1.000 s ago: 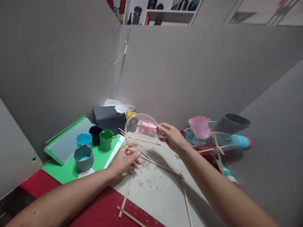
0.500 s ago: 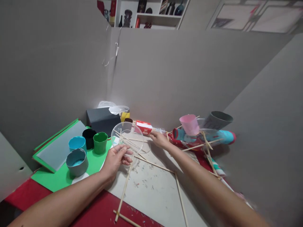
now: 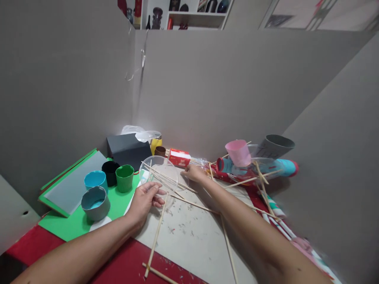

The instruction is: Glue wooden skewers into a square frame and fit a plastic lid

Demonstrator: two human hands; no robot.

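Note:
My left hand [image 3: 148,199] is curled against the lower side of a clear plastic container [image 3: 158,157], whose round rim faces me at a tilt. Several thin wooden sticks [image 3: 166,178] show through and beside the container. My right hand [image 3: 194,173] is at the far side of the white board, just below a red and white box [image 3: 179,157]. Its fingers are bent together near the container's right edge; what they hold, if anything, is hidden. A frame of joined wooden sticks [image 3: 156,240] lies across the board in front of both hands.
Blue [image 3: 95,181], black, green [image 3: 124,179] and grey [image 3: 96,205] cups stand on a green sheet [image 3: 62,227] at left. Right of the board [image 3: 195,244], a pink cup [image 3: 238,153], a grey cup [image 3: 276,148], sticks and a blue tube [image 3: 286,168] are crowded together. Walls close in the far side.
My right hand has moved slightly left and nearer to the clear container, away from the red box's lower right. My left hand stays at the container.

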